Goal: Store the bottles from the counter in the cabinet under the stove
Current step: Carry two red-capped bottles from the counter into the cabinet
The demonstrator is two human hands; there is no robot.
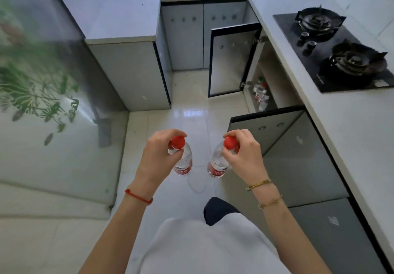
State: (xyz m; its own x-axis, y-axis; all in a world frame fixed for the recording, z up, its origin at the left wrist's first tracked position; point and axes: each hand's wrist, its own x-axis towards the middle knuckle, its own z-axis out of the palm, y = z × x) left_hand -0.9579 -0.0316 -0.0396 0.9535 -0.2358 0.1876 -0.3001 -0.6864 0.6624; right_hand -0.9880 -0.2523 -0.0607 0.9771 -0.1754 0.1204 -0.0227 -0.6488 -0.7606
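Head view: left hand [158,156], right hand [243,156] each clasp a water bottle's neck; you carry both upright to the open cabinet [266,77] below the stove [332,56].

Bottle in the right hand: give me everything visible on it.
The right-hand bottle is a small clear plastic water bottle with a red screw cap and a red label band near its lower end. It looks sealed; the fill level cannot be told. It hangs in the air above the tiled floor, tilted with its base toward the other bottle. The right hand grips it at the neck and shoulder, fingers around the cap. Nothing else touches it.
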